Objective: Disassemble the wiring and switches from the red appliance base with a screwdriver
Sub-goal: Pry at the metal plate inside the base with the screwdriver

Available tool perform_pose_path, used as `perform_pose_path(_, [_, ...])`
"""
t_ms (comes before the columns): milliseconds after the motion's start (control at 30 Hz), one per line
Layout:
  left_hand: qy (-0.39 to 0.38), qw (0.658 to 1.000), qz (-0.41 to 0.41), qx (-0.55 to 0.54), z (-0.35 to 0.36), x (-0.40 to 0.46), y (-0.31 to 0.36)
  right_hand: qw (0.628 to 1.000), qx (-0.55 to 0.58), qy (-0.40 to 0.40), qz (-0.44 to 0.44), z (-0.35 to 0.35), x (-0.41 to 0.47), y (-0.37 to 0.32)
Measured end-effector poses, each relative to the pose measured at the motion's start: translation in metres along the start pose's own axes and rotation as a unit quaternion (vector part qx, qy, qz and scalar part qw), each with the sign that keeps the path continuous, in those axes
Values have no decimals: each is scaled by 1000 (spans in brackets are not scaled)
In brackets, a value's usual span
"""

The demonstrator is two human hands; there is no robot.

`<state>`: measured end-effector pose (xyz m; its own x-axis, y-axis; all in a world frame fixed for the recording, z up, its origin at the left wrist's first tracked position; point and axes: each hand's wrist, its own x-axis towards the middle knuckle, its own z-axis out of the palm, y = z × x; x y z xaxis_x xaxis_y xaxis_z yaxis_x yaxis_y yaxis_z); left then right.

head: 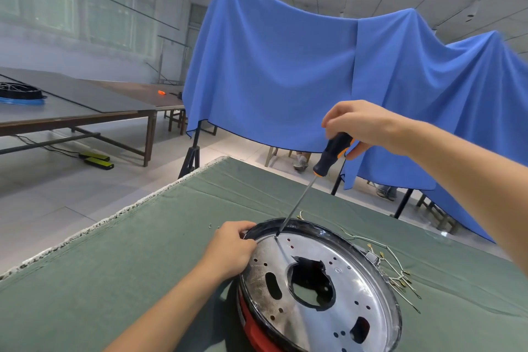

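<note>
The red appliance base (254, 328) lies on the green cloth with its shiny metal plate (343, 274) facing up, ringed by a black rim. My left hand (231, 248) grips that rim at its far left edge. My right hand (363, 126) holds the black and orange handle of a screwdriver (331, 154). Its long shaft slants down to the left, and the tip meets the plate near the far rim. A bundle of pale wires with metal terminals (397, 274) lies on the cloth just right of the base.
Small loose screws (213, 226) lie on the green cloth (143, 266) left of my left hand. The table's far edge runs diagonally behind the base. Blue sheets (285, 66) hang over stands beyond. Wooden tables (85, 111) stand at the left.
</note>
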<state>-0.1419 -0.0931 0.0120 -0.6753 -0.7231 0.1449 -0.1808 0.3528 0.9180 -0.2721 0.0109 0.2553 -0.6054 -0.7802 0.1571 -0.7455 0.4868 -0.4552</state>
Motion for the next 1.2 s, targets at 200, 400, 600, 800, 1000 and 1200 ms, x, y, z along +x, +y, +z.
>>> perform_pose_path(200, [-2, 1000, 0, -4, 1, 0, -1, 974, -209, 86, -27, 13, 0, -3])
perform_pose_path(400, [-2, 1000, -6, -4, 0, 2, -3, 989, -140, 46, -14, 15, -5, -15])
perform_pose_path(600, [33, 997, 42, 56, 0, 1, 1, 980, -173, 87, -38, 19, -8, -13])
perform_pose_path(800, [-25, 955, 120, 269, 2, 9, 35, 993, -92, 41, -58, 22, -15, -19])
perform_pose_path(1000, [-83, 927, 83, 357, 21, 24, 41, 993, -72, 45, -84, 23, -17, -18])
perform_pose_path(1200, [-23, 938, 76, 336, 25, 29, 34, 991, -89, 64, -80, 20, -22, -8])
